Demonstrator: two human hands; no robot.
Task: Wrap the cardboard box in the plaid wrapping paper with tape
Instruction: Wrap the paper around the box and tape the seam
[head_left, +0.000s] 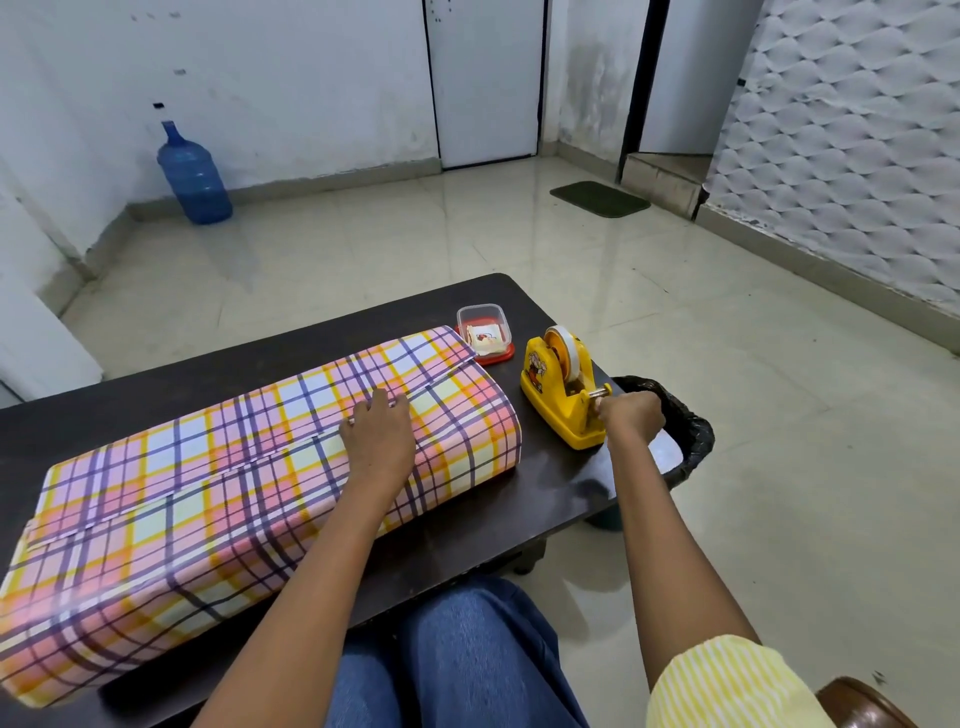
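On the dark table (519, 499), left of the yellow tape dispenser (558, 400), lies a long parcel in the plaid wrapping paper (208, 509). The cardboard box is entirely hidden under the paper, so only its shape shows. The paper's overlapping edge runs as a seam along the top, and the parcel's near left corner is cut off by the frame.

The left hand (376, 441) lies flat on that seam, fingers straight and spread, pressing the paper down at the end nearer the dispenser. The right hand (631, 415) is at the dispenser's cutter end with its fingers curled. Thumb and forefinger seem to pinch the loose end of the tape (566, 351), though the strip itself is too thin to make out.

Just behind the dispenser stands a clear plastic container (483, 327) on a red lid, and its contents are unclear. To the right of the dispenser, a black-lined bin (685, 415) stands against the table's edge, partly hidden by the right forearm. Far beyond the dispenser, a blue water jug (193, 176) and a dark doormat (599, 198) sit on the floor.
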